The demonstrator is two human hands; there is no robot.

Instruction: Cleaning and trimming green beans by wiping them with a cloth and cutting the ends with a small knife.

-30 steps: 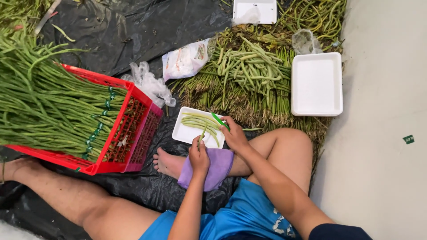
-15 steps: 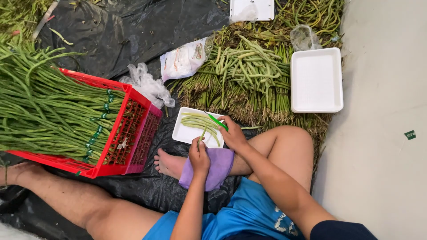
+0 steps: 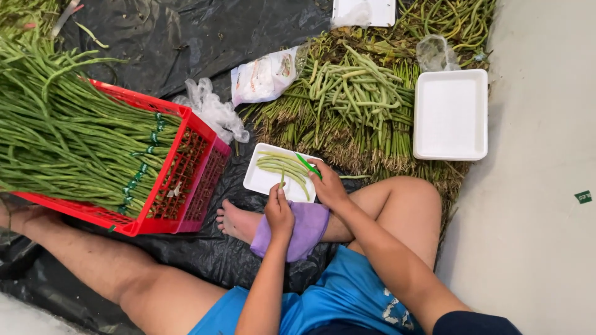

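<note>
Trimming and tray-packing of long beans is the step judged to be in hand here. A small white foam tray [image 3: 267,180] is seen at the centre, resting by the bare foot [image 3: 239,222] on the black plastic sheet [image 3: 186,37] that covers the floor. A handful of cut beans [image 3: 282,166] is laid in it; the pieces overlap, so an exact count cannot be given.

The left hand [image 3: 279,214] is clenched around one bean stub, held upright at the tray's six o'clock edge. The right hand [image 3: 327,183] is wrapped around a green-handled cutter [image 3: 307,165], whose tip is held over the tray at its three o'clock side. A purple cloth [image 3: 301,229] is draped over the shin beneath both hands.

The next move, as judged, calls for the stub to be kept steady and the blade kept off the left fingers.

Now the tally. Three white foam trays are counted: the one being filled, an unfilled one [image 3: 450,115] at two o'clock, and a third [image 3: 363,11] cut off by the frame at twelve. One red crate [image 3: 186,186] is seen at nine o'clock, heaped with uncut long beans [image 3: 68,142]. One pile of trimmed beans [image 3: 360,93] is spread at one o'clock. One printed plastic bag [image 3: 264,77] and one crumpled clear bag [image 3: 214,111] are lying between crate and pile.
</note>
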